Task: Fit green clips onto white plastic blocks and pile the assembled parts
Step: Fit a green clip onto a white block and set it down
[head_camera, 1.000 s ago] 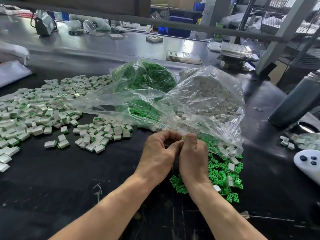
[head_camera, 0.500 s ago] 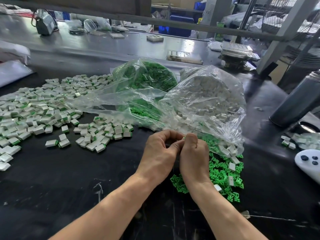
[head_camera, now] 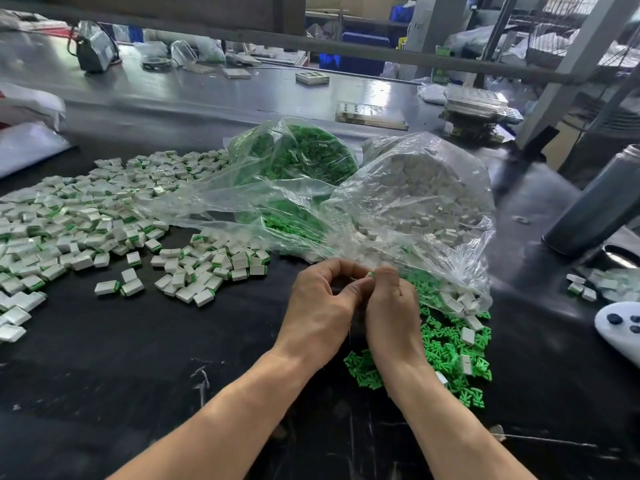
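- Little has shifted since the earlier frames: both hands stay together at the middle of the view, only nudged a touch toward 3 o'clock, and the piles lie as before.
- The left hand (head_camera: 320, 306) has its fingers curled, thumb and forefinger pinching toward the right hand; a small part (head_camera: 370, 274) with a green edge shows at the fingertips where the two hands meet.
- The right hand (head_camera: 391, 306) has its fingers curled around the same small part, seen from the back, so the grip itself is mostly hidden.
- Loose green clips (head_camera: 446, 355) lie on the black surface (head_camera: 138, 375) at 3 to 4 o'clock of the hands, just beside the right wrist, with a few white plastic blocks (head_camera: 467, 336) scattered among them.
- A clear bag of white blocks (head_camera: 426, 188) lies open at 1 o'clock of the hands, its mouth spilling toward the clips.
- A clear bag of green clips (head_camera: 298, 154) sits at 12 o'clock, touching the white bag.
- Assembled parts (head_camera: 69, 216), white with green edges, spread in a wide pile at 9 to 10 o'clock, with a smaller cluster (head_camera: 214, 265) nearer the left hand.
- A dark bottle (head_camera: 599, 206) stands at 2 o'clock near the surface's edge, and a white controller (head_camera: 620, 327) lies at 3 o'clock.
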`<state>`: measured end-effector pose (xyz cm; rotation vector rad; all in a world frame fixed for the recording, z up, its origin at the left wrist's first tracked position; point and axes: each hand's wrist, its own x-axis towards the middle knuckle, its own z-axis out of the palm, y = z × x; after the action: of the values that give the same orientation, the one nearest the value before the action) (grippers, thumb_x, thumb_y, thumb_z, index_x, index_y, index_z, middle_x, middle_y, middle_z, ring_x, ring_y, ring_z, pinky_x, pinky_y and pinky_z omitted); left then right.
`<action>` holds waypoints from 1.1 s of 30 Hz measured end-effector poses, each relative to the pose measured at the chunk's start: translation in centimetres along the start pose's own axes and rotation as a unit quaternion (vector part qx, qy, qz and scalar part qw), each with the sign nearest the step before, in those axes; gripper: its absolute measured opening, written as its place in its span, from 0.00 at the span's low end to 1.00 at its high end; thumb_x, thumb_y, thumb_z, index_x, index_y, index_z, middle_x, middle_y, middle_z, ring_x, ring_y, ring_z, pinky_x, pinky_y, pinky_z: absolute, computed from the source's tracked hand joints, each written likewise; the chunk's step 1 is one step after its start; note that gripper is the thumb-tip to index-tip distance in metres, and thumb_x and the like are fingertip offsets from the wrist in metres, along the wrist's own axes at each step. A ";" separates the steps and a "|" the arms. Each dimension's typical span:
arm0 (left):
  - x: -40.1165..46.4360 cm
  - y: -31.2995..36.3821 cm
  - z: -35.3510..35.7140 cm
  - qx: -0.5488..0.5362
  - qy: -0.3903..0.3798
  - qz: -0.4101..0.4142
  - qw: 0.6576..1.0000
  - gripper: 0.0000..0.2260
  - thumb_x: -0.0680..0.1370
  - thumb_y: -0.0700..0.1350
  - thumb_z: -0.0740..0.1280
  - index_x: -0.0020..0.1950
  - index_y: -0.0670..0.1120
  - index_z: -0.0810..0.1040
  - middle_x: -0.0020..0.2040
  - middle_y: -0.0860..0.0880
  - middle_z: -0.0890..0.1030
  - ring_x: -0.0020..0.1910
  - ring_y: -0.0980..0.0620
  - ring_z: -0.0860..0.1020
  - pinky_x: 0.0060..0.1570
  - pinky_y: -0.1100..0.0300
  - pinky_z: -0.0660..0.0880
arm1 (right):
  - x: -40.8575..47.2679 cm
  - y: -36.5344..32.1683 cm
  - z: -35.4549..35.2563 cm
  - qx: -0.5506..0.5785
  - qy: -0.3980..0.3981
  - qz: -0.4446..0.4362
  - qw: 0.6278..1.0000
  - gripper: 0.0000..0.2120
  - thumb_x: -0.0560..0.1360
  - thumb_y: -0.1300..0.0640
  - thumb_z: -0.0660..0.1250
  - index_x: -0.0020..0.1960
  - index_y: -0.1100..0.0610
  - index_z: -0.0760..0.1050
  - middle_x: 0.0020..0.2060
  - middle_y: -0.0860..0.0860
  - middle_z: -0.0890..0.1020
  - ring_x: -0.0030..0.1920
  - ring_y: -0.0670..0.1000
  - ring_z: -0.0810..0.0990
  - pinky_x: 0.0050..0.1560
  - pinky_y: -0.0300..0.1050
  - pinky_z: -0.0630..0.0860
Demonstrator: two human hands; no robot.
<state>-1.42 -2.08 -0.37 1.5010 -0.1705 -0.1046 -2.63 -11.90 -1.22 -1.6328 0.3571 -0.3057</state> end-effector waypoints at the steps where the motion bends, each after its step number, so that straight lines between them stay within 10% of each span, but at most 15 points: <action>1: 0.0 0.1 -0.1 -0.002 -0.001 0.005 1.000 0.05 0.78 0.42 0.76 0.44 0.50 0.84 0.38 0.48 0.87 0.33 0.55 0.84 0.31 0.64 0.78 | 0.0 -0.1 0.0 0.012 -0.021 0.013 1.000 0.31 0.77 0.36 0.51 0.36 0.52 0.85 0.31 0.53 0.85 0.35 0.55 0.84 0.41 0.60 0.81; 3: 0.1 0.2 -0.4 0.005 -0.001 0.018 1.000 0.06 0.77 0.43 0.76 0.44 0.52 0.84 0.39 0.50 0.87 0.36 0.56 0.85 0.34 0.65 0.79 | 0.0 -0.1 -0.4 0.019 -0.050 0.025 0.998 0.37 0.76 0.28 0.50 0.42 0.54 0.87 0.36 0.55 0.87 0.40 0.59 0.87 0.49 0.64 0.82; 6: 0.5 0.3 -1.0 0.055 0.035 0.051 0.997 0.05 0.76 0.45 0.78 0.45 0.54 0.84 0.41 0.54 0.87 0.41 0.56 0.85 0.42 0.61 0.81 | -0.1 -0.7 -1.4 -0.017 -0.036 -0.007 0.999 0.39 0.77 0.23 0.50 0.36 0.52 0.84 0.27 0.48 0.80 0.27 0.48 0.77 0.33 0.49 0.73; 24: 1.0 0.6 -2.3 0.176 0.065 0.170 0.967 0.11 0.77 0.39 0.76 0.50 0.56 0.83 0.46 0.60 0.83 0.45 0.57 0.83 0.47 0.65 0.78 | -0.6 -1.7 -2.1 0.028 -0.100 -0.055 0.993 0.11 0.85 0.62 0.63 0.55 0.55 0.85 0.40 0.66 0.82 0.33 0.55 0.78 0.30 0.48 0.76; 33: 1.2 1.2 -2.6 0.164 0.038 0.166 0.972 0.13 0.75 0.37 0.77 0.44 0.57 0.84 0.44 0.57 0.80 0.38 0.58 0.78 0.37 0.64 0.76 | -0.5 -1.8 -2.6 0.078 -0.125 -0.054 0.988 0.16 0.85 0.55 0.62 0.47 0.64 0.83 0.36 0.58 0.84 0.29 0.52 0.76 0.23 0.42 0.71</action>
<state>0.18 0.35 0.69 1.7799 -0.3888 0.2610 -4.05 -13.88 0.84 -1.5177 0.0536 -0.2009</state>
